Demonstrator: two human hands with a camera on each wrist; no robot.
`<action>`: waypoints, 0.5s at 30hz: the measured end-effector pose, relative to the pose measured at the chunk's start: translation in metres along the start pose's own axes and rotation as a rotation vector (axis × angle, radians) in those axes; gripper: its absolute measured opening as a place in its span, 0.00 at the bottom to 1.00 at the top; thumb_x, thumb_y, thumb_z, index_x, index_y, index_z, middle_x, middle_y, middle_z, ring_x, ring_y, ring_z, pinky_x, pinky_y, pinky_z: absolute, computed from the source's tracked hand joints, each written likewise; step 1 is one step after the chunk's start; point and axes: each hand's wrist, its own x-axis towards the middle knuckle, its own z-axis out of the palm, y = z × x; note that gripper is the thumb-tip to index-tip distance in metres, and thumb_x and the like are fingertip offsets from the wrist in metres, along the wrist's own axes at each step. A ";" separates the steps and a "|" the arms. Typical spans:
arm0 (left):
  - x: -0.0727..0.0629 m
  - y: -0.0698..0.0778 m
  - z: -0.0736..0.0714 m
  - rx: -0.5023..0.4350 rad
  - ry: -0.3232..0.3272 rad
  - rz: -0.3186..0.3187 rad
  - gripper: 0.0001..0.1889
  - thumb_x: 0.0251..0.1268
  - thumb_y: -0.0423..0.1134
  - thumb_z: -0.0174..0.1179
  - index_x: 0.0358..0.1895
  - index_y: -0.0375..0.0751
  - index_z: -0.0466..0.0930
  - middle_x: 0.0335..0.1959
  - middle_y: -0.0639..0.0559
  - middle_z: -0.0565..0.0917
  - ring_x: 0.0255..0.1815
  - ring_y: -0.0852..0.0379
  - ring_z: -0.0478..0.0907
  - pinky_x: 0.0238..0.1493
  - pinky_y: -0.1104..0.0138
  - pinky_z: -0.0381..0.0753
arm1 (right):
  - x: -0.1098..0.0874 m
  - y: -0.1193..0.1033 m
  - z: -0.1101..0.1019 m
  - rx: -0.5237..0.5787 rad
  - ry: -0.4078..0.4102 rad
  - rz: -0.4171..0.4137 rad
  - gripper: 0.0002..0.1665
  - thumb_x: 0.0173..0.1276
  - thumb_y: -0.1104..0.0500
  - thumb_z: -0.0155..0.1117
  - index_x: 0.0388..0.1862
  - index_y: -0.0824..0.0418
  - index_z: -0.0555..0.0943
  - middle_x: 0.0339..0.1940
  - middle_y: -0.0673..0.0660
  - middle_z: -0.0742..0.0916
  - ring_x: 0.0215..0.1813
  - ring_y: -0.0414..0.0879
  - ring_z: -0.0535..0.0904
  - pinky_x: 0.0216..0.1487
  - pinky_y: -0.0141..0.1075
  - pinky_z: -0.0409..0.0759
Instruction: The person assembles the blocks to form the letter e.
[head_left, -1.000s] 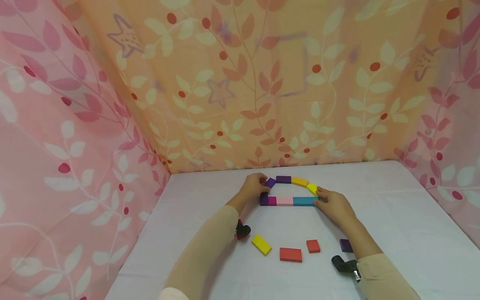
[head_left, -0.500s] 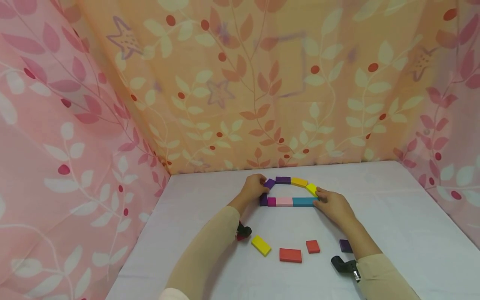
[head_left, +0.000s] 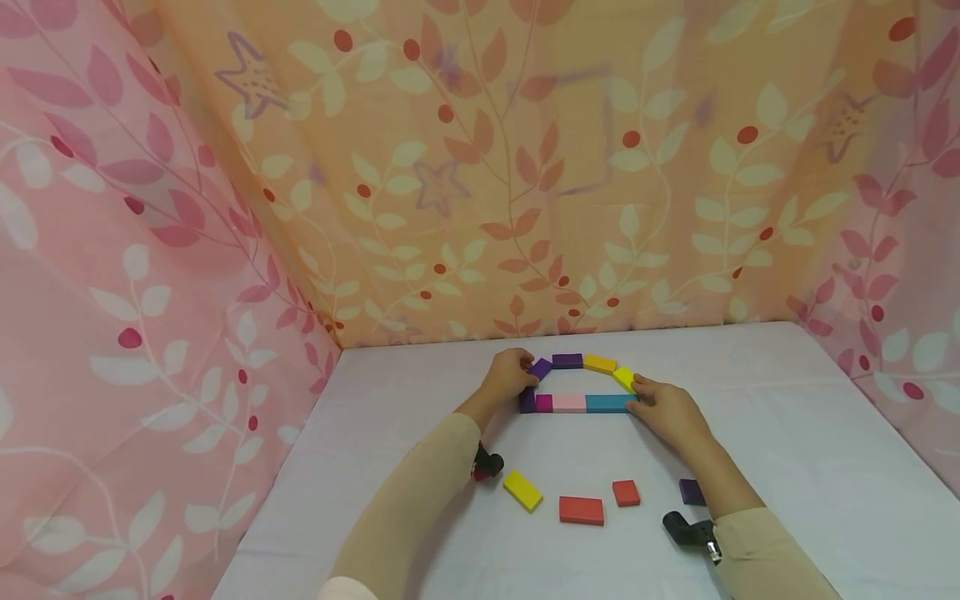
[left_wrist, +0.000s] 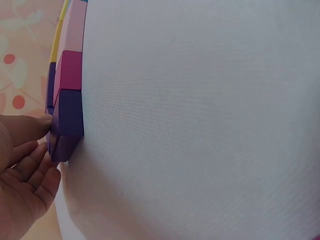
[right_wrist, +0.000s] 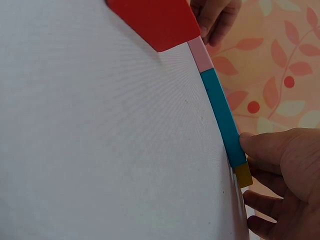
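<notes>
A ring of coloured wooden blocks lies at the table's far side, with a front row of magenta (head_left: pixel 543 403), pink (head_left: pixel 569 403) and blue (head_left: pixel 609 404) blocks. At its left end my left hand (head_left: pixel 508 377) pinches a tilted purple block (head_left: pixel 539 369); its thumb also lies against the purple corner block (left_wrist: pixel 70 112). Across the ring, my right hand (head_left: pixel 670 412) has its thumb on the blue block's end and its fingers beside an ochre-yellow block (right_wrist: pixel 243 175), mostly hidden in the head view. A bright yellow block (head_left: pixel 624 380) touches its fingertips.
Nearer on the white cloth (head_left: pixel 420 567) lie a yellow block (head_left: pixel 522 491), two red blocks (head_left: pixel 581 510) and a purple block (head_left: pixel 692 492) partly behind the right wrist. Another red piece shows under the left wrist's black camera mount (head_left: pixel 490 463). Patterned curtains surround the table.
Both hands stay at the two ends of the ring and the blocks keep their places. Only a slight shift of the left wrist and of the head view shows.
</notes>
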 end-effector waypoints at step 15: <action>-0.011 0.002 -0.011 0.011 -0.037 -0.034 0.24 0.59 0.36 0.75 0.58 0.35 0.82 0.51 0.44 0.86 0.53 0.51 0.83 0.58 0.61 0.82 | 0.001 0.000 -0.001 -0.007 -0.011 0.004 0.35 0.73 0.49 0.67 0.71 0.66 0.74 0.75 0.63 0.74 0.76 0.69 0.64 0.70 0.67 0.64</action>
